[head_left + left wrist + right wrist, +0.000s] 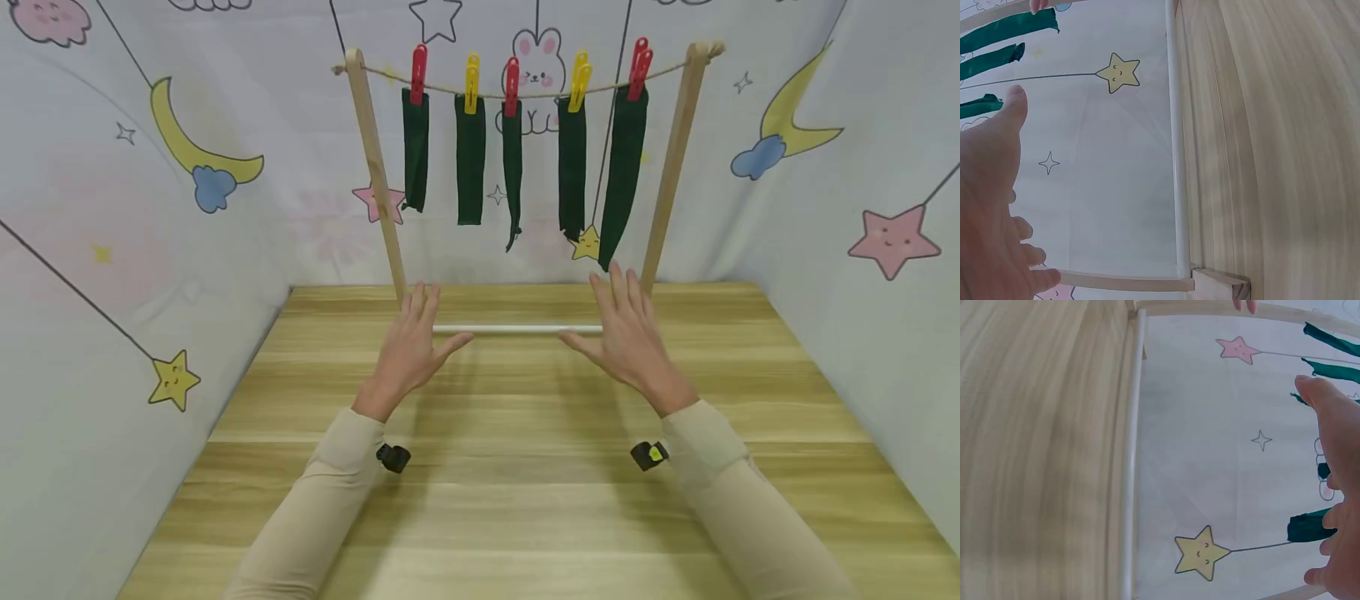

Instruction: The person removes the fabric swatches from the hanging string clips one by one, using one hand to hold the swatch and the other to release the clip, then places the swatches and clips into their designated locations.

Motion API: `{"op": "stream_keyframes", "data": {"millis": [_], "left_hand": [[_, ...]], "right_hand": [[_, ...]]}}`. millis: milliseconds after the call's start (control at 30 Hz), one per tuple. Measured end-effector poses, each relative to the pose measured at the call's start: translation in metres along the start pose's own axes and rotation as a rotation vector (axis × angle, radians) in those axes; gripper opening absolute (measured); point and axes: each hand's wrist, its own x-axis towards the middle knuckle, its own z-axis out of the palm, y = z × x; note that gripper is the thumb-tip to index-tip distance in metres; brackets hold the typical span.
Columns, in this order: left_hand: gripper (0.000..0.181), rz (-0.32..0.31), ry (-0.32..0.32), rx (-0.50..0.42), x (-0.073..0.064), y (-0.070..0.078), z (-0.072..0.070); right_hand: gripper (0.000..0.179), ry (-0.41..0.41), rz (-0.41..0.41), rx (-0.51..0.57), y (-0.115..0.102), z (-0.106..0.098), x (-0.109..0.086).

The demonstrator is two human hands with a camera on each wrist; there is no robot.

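Both hands reach forward with fingers extended and thumbs spread toward each other, holding nothing. My left hand [408,346] is before the foot of the left wooden post [375,158]. My right hand [628,337] is near the right post [675,158], its fingertips appearing just under the lower tip of the rightmost dark green strip [626,167]; I cannot tell whether they touch. Several such strips, including a narrow middle one [512,158], hang from a twine line [540,95]. Red clothespins [419,75] and yellow clothespins [472,83] clip them. Some lower ends look ragged.
A white rod [517,328] runs low between the posts, behind the hands. Beneath lies a wood-grain tabletop [517,500]. Printed fabric [270,242] with stars and moons encloses the back and sides. A small black device sits at each wrist, the left device [393,457] included.
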Motion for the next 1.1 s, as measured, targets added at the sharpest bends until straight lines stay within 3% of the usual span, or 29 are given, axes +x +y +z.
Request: {"op": "stream_keyframes", "data": {"millis": [200,500,700,1100], "left_hand": [[0.092,-0.009,0.010,-0.023,0.000,-0.002,-0.004],[0.090,-0.047,0.028,-0.098,0.003,-0.002,-0.014],[0.087,-0.044,0.071,-0.155,0.008,0.000,-0.025],[0.081,-0.120,0.192,-0.345,0.022,0.001,-0.044]], "right_hand": [[0.097,0.026,-0.007,0.021,-0.012,-0.010,0.013],[0.094,0.094,-0.086,0.036,-0.031,-0.027,0.040],[0.096,0.170,-0.163,0.015,-0.051,-0.042,0.068],[0.096,0.318,-0.337,0.003,-0.095,-0.076,0.118]]}}
